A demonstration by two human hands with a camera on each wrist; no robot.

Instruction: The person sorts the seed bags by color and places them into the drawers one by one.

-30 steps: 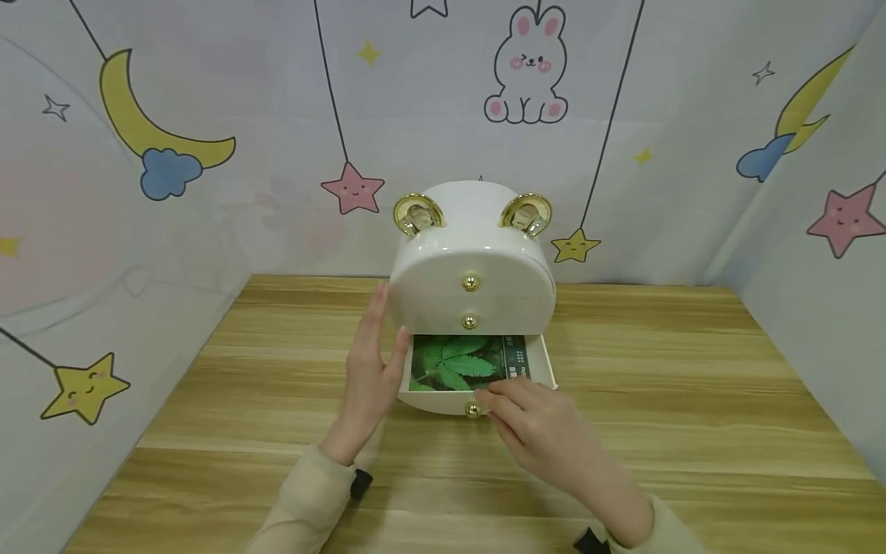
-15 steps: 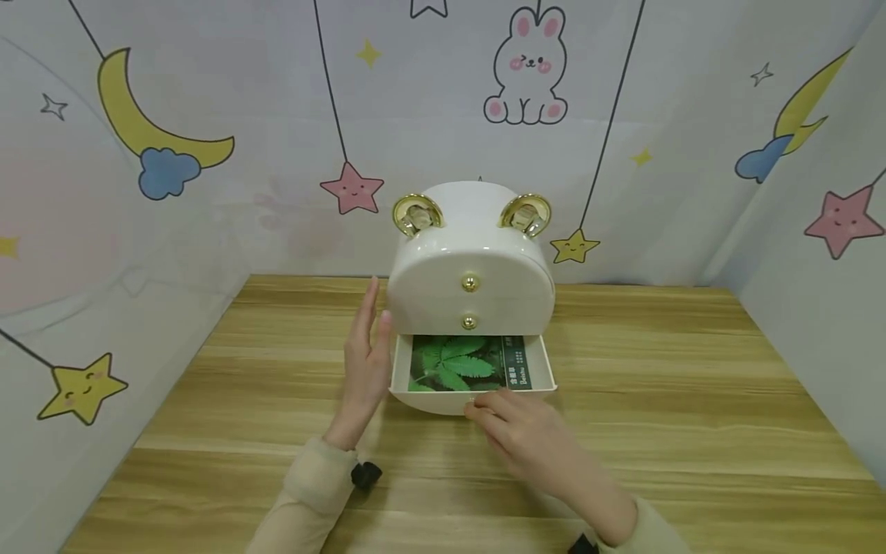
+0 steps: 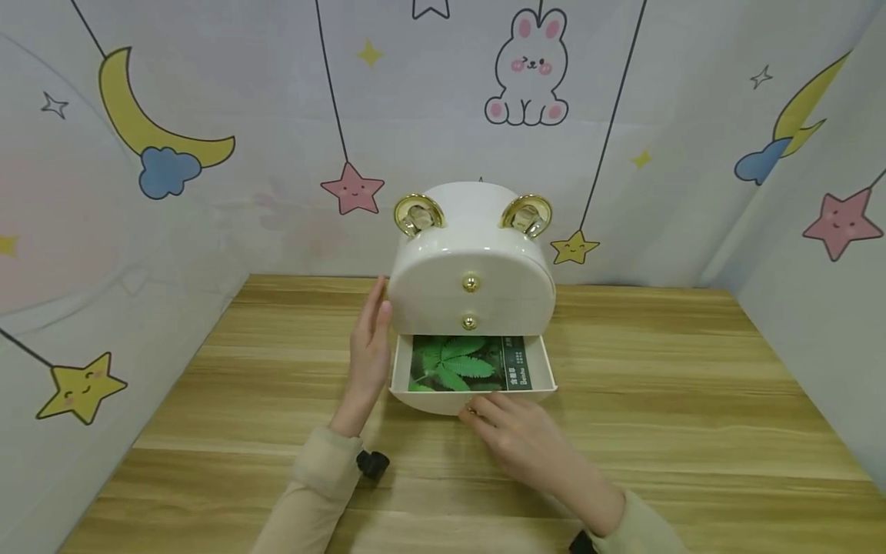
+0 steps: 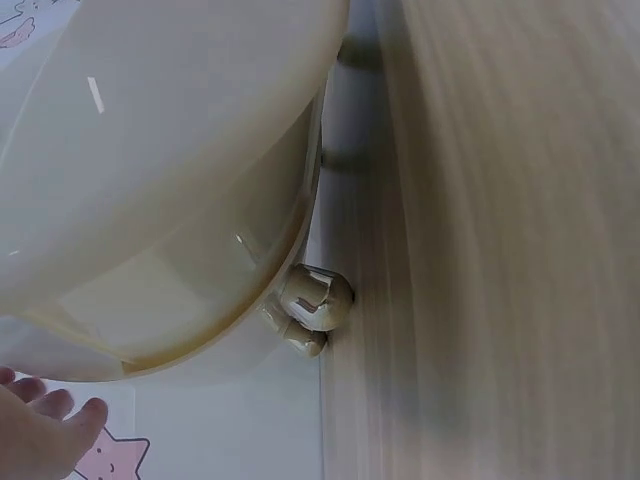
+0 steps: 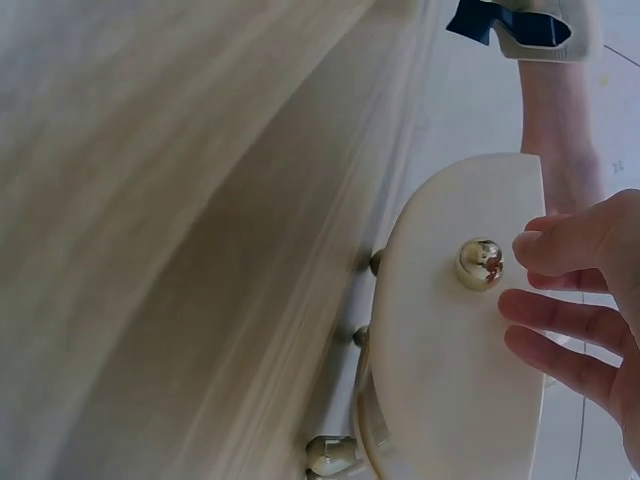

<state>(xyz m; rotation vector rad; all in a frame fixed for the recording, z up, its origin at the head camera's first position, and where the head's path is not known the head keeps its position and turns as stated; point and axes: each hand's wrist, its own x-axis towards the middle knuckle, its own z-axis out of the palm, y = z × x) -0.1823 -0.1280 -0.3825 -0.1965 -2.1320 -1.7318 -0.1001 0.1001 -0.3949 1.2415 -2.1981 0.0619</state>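
A white rounded box [image 3: 474, 296] with gold-rimmed ears stands on the wooden table. Its bottom drawer [image 3: 443, 402] is pulled out, and a card [image 3: 460, 363] with a green leaf picture lies inside. My left hand [image 3: 369, 358] is upright along the box's left side, fingers straight; whether it touches the box I cannot tell. At the drawer's front, my right hand [image 3: 515, 435] has its fingers over the gold knob in the head view. The right wrist view shows this knob [image 5: 480, 264] beside the thumb tip, not gripped, with loosely extended fingers at the drawer's front.
Two gold knobs sit on the box's upper front, the higher knob [image 3: 471, 283] above the other. Gold ball feet [image 4: 316, 298] show under the box. A printed cloth [image 3: 277, 77] with stars and a rabbit hangs behind and at both sides of the table [image 3: 692, 385].
My right hand has shifted left along the drawer's front and now covers the knob in the head view. The left hand moved off the drawer's corner to the left, then slightly back towards the box.
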